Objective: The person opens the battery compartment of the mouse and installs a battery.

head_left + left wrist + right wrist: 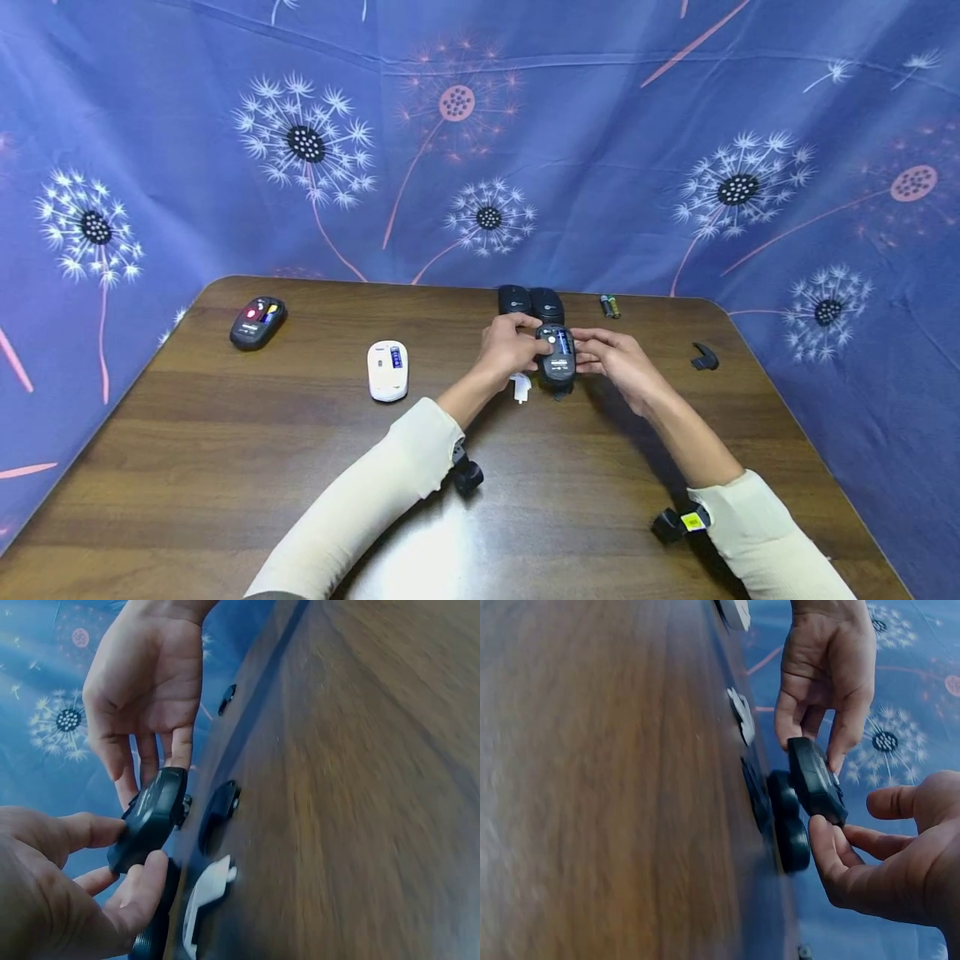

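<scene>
An upside-down black computer mouse (557, 367) has its battery compartment uncovered, with blue inside. My left hand (510, 346) pinches its left side, the thumb on its underside. My right hand (618, 362) touches the opposite side with its fingertips; in the right wrist view the digit nearest the top of that hand (900, 862) stands apart from the mouse (815, 780). A white battery cover (521, 387) lies below the left hand. Partly hidden behind the held mouse is a dark cover (220, 814), on the table. Two black mice (514, 298) sit just beyond the hands.
A white mouse (387, 370) and another black mouse (257, 322) lie underside up to the left. At the back right are two small batteries (610, 307). A curved black cover (704, 357) rests near the right edge of the wooden table (315, 467).
</scene>
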### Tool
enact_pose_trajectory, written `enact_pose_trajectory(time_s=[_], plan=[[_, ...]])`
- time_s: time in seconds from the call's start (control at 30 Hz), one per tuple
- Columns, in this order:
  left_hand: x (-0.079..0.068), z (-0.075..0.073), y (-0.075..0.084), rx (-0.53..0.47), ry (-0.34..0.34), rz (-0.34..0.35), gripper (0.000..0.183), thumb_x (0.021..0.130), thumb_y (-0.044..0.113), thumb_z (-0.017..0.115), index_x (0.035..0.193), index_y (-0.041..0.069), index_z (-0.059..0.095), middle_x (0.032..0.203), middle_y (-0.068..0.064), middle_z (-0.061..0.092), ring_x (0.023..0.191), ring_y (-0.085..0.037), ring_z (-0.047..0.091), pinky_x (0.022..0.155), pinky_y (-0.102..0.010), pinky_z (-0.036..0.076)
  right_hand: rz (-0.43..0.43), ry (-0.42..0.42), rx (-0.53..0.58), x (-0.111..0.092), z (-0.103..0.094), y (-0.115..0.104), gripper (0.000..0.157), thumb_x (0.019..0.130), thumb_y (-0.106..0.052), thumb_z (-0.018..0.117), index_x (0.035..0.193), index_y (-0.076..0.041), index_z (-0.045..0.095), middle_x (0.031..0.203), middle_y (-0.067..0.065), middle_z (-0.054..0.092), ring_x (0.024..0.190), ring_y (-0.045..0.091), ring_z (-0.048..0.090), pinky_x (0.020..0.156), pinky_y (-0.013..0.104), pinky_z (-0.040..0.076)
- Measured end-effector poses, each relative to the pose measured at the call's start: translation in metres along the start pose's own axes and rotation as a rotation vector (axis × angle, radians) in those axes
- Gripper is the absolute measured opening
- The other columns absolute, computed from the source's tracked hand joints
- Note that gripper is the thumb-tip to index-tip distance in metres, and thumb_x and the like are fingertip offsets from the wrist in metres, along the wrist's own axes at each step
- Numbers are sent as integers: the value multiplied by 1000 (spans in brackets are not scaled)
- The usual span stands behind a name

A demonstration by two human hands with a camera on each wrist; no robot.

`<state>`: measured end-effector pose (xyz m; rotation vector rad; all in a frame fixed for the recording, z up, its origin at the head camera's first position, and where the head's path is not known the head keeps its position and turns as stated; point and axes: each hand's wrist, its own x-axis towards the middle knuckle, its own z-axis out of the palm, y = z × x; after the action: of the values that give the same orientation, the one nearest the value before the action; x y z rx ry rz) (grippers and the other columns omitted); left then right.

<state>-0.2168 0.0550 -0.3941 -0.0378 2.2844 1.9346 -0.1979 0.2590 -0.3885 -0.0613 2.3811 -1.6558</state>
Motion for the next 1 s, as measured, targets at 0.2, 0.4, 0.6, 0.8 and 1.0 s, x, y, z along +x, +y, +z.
enact_pose_trajectory(time_s=[0.2, 0.4, 0.6, 0.8, 1.0], plan=[[0, 23, 2, -31, -24, -16, 35, 102, 5, 76, 137, 1, 76, 122, -17, 82, 91, -21, 81, 84, -42, 75, 26, 30, -32, -3, -18, 5, 55, 120, -20, 49, 167, 8, 45, 156, 31, 60, 105, 4, 69, 99, 26, 67], [-3, 45, 0, -93, -42, -54, 34, 110, 9, 58, 139, -2, 73, 128, -18, 76, 104, -23, 76, 88, -42, 74, 57, 50, -83, -6, -35, 13, 55, 120, -22, 47, 166, 9, 46, 149, 25, 65, 102, 4, 69, 94, 25, 68], [-7, 64, 1, -183, -85, -90, 32, 108, 6, 56, 132, -7, 73, 120, -17, 74, 103, -24, 75, 91, -43, 74, 114, 39, -169, -11, -50, 22, 58, 121, -27, 43, 167, 7, 45, 156, 27, 60, 106, 6, 68, 96, 25, 66], [-11, 80, 7, -235, -100, -109, 27, 108, 2, 55, 124, -10, 73, 114, -20, 73, 99, -24, 72, 100, -45, 72, 136, 49, -219, -15, -65, 30, 59, 121, -28, 43, 166, 10, 45, 152, 27, 63, 101, 2, 69, 91, 23, 67], [-13, 94, 12, -261, -110, -147, 24, 108, -3, 55, 120, -12, 74, 107, -17, 72, 99, -25, 73, 103, -47, 70, 152, 54, -275, -15, -81, 35, 61, 121, -30, 41, 163, 15, 46, 138, 19, 70, 95, 0, 67, 83, 20, 65]])
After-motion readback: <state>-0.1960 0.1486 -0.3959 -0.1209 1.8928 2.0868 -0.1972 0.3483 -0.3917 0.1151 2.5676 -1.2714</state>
